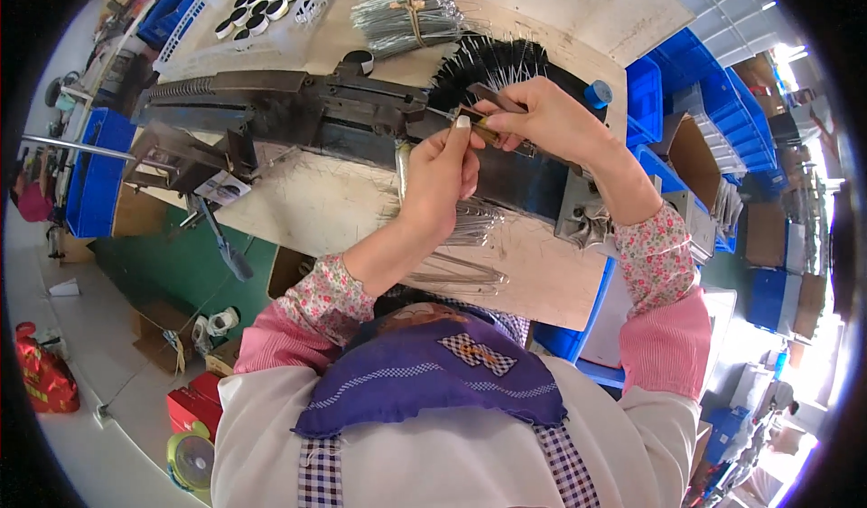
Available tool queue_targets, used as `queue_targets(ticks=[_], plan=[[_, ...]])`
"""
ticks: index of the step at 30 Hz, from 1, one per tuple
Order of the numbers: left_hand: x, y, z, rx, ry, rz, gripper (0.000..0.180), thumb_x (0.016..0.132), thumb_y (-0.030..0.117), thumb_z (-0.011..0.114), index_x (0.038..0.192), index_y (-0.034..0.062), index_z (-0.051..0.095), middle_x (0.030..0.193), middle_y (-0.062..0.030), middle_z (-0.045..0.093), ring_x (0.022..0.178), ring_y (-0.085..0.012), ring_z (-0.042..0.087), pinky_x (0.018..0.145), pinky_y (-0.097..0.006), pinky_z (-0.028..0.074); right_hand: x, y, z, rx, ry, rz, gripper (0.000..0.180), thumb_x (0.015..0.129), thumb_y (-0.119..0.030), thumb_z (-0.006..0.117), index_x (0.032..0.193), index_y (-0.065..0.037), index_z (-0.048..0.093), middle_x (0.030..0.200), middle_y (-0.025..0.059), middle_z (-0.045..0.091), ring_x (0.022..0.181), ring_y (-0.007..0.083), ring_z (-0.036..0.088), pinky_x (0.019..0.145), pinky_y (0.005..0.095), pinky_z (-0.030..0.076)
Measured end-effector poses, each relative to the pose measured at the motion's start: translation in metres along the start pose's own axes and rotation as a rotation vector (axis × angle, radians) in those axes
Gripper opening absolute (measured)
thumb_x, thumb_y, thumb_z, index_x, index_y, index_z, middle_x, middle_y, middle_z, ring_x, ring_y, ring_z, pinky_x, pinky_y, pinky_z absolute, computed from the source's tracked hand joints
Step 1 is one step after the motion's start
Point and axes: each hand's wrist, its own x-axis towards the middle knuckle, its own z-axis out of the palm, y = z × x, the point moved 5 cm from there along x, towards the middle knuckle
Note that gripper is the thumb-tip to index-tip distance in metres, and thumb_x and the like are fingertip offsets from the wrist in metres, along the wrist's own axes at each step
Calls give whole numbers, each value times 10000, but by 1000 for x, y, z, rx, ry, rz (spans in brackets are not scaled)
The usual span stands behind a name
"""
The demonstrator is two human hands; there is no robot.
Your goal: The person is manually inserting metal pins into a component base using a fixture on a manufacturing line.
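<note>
Right grip [553, 120] pinches one brown strip [498, 99], one end hidden, at one long metal fixture [280, 102]; I cannot tell whether the left grip [440, 167] holds anything. One blue cap [598, 93] sits nearby.

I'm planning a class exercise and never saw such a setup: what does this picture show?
This single view comes from a camera on a person's head, looking down. No robot, just two bare hands. The right hand grips a dark, flat strip; the left hand is beside it, its grip unclear. Both are at a long, dark metal machine on a pale wooden table. Beyond lie a tied bundle of thin silver wires, black bristly pieces with wire stems and a white plastic tray of round black-and-white pieces.
</note>
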Motion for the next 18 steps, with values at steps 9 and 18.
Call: queue_targets(ticks=[9,18], plan=[[6,-3,-1,-69,47,-28,314,988,270,489,769,52,543,494,36,398,398,-58,314,384,-223,236,0,5,-9,259,-80,72,269,885,-119,625,1064,81,635,823,91,667,654,109,632,613,241,529],[3,-9,34,-116,-294,-77,726,967,582,292,1384,-10,336,1361,-162,440,1322,-257,374,1124,-398,276,12,14,-19,-117,13,-203,321,881,-179,626,1145,3,617,848,117,621,736,231,616,664,328,503]])
